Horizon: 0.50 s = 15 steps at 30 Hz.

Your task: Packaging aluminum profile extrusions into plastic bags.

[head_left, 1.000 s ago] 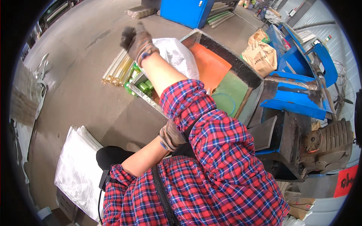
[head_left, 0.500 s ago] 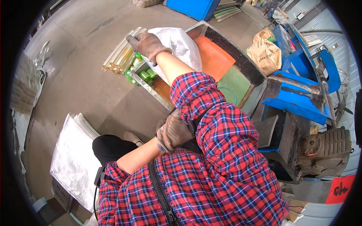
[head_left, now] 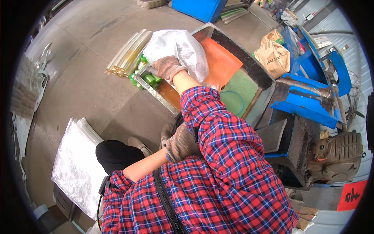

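My right hand (head_left: 168, 68), in a worn grey-brown glove, is at the near side of a white woven sack (head_left: 187, 46). Its fingers are mostly hidden, so I cannot tell whether they grip the sack. The sack lies over the end of a metal trough (head_left: 160, 95) that has an orange sheet (head_left: 222, 58) and a green sheet (head_left: 241, 89) in it. Green rolls (head_left: 152, 79) sit by the trough's left corner, close to my right wrist. My left hand (head_left: 182, 143), gloved in striped grey-brown, rests near my waist. The right sleeve covers its fingers.
Clear yellowish tubes (head_left: 128, 54) lie on the floor left of the sack. A stack of clear plastic sheets (head_left: 76, 163) stands at the lower left. On the right are a blue metal machine part (head_left: 304, 99), a motor (head_left: 337, 156) and a brown paper sack (head_left: 273, 58).
My right hand has come back from the tubes toward me, to the near side of the white sack. The sack's shape has shifted. My left hand stays nearly in place.
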Motion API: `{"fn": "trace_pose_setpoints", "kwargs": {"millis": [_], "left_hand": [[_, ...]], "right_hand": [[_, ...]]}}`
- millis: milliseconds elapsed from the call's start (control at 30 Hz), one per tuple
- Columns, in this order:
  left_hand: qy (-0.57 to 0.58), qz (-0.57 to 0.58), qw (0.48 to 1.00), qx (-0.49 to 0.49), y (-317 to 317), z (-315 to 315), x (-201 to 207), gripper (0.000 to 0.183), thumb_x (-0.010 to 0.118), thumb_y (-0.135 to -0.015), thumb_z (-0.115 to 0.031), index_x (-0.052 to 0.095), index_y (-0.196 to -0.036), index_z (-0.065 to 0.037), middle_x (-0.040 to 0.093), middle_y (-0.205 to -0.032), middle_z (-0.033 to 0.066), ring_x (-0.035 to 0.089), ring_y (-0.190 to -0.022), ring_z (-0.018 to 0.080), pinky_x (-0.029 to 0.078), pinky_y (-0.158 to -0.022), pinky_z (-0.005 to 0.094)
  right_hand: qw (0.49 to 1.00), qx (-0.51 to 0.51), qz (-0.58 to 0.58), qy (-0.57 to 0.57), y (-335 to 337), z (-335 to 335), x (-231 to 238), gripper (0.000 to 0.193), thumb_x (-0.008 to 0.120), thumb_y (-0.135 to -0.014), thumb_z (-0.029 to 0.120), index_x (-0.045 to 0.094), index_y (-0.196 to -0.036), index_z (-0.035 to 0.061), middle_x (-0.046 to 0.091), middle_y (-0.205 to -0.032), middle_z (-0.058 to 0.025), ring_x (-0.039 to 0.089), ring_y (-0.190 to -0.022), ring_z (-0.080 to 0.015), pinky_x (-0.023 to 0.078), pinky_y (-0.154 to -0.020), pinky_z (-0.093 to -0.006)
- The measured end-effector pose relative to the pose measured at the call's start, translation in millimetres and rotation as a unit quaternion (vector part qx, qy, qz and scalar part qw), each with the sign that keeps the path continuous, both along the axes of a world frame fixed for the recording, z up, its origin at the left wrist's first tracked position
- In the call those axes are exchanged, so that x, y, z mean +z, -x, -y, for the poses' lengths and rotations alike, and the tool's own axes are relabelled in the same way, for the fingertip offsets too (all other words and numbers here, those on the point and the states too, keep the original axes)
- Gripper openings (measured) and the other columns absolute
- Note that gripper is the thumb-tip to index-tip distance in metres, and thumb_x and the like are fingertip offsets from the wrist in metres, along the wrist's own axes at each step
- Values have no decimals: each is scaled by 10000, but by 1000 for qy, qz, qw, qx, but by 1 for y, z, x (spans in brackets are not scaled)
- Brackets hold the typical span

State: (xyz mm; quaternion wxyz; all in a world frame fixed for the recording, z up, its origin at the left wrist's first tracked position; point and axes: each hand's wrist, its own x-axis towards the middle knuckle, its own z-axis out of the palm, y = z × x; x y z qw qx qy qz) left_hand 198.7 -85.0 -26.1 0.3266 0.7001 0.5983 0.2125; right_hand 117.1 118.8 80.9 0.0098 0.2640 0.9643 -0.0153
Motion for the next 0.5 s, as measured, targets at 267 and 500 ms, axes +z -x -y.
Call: {"fn": "trace_pose_setpoints", "kwargs": {"millis": [267,500], "left_hand": [[-409,144,901,-33,32,-13,24,271,413,-790,-93,503,-1042,-57,569,-888,86,528,-694,219,443,-637,296],[223,438,871,18,31,8,109,346,446,-864,-370,575,-957,-63,561,-800,-22,514,-685,115,421,-659,266]], "right_hand": [[985,-164,-11,60,-33,-15,-28,365,446,-803,351,621,-920,52,594,-940,-191,577,-891,-315,424,-797,-423],[954,-290,-69,16,-50,-29,-36,352,377,-839,336,598,-898,69,606,-922,-167,589,-884,-290,455,-757,-399]]}}
